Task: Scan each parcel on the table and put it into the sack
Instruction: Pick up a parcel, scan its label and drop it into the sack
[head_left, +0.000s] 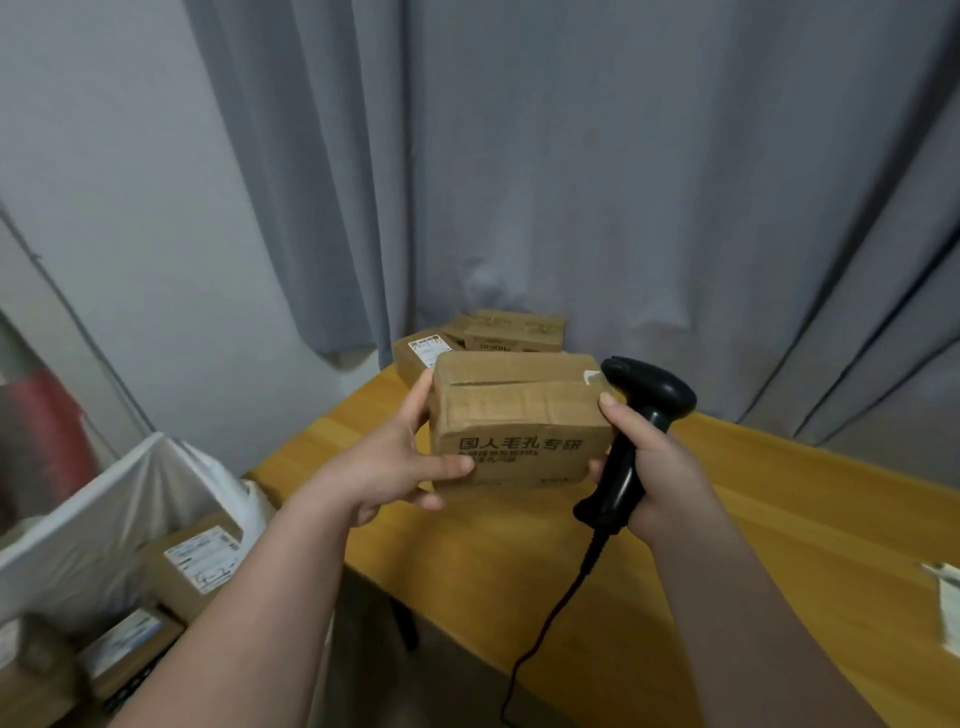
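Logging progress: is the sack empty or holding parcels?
Holding parcels: the sack is open-mouthed, with at least two labelled boxes visible inside.

Two bare forearms rise from the bottom edge, one on each side of the wooden table's (779, 519) near corner. No sleeve, watch, ring or glove shows on either. The left hand (400, 462) and right hand (649, 467) have short, plain, unpainted nails.
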